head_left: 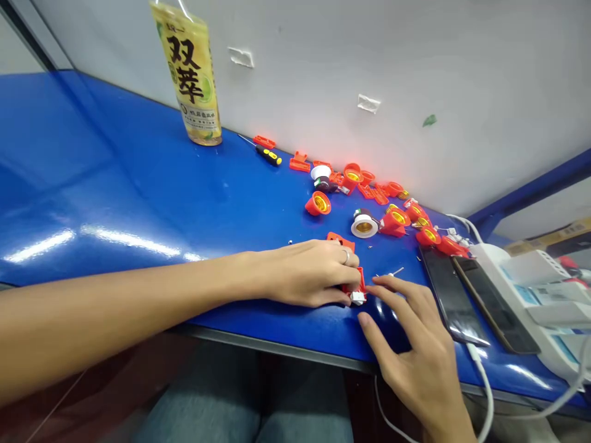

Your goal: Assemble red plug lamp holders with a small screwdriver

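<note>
At the bench's [138,197] near side, the left hand [307,271] grips a seemingly part-assembled red plastic housing [361,280] with a white piece [357,298] at its near end, the right hand's [425,351] fingers [399,309] spread, holding nothing, while red lampholders [317,204] and loose red covers [300,165] lie farther away.

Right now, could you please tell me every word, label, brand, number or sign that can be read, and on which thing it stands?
"双萃": large dark characters on the yellow bottle.
Smaller characters on the same bottle: too small to read surely.
Cardboard box at right: its marks are too blurred.
White unit at right: no print can be made out.
</note>
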Demonstrator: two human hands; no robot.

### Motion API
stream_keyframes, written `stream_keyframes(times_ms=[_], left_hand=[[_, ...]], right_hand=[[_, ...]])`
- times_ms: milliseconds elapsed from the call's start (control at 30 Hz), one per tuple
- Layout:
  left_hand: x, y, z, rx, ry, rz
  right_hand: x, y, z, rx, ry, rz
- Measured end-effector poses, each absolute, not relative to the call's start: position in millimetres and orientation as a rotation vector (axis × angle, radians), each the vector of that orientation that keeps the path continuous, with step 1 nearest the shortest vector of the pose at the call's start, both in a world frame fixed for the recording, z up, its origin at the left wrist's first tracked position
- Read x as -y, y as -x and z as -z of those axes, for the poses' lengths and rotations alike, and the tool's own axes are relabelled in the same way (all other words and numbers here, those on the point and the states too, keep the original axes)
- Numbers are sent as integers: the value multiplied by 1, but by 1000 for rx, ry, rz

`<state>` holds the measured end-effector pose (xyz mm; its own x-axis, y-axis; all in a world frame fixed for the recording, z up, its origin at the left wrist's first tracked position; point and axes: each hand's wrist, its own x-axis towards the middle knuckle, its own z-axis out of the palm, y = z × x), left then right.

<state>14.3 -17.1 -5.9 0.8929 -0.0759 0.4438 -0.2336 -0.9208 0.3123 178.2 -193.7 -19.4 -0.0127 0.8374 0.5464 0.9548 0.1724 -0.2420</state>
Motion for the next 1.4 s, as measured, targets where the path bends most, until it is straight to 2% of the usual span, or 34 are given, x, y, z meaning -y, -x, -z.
stream_keyframes(times_ms=[500, 1400], left_hand=[[25, -15, 7, 164, -2461, -616], [25, -16, 5, 158, -2487, -607]], right_hand=[[192, -175, 20, 1906, 1559, 342], [190, -172, 18, 1846, 1510, 331]])
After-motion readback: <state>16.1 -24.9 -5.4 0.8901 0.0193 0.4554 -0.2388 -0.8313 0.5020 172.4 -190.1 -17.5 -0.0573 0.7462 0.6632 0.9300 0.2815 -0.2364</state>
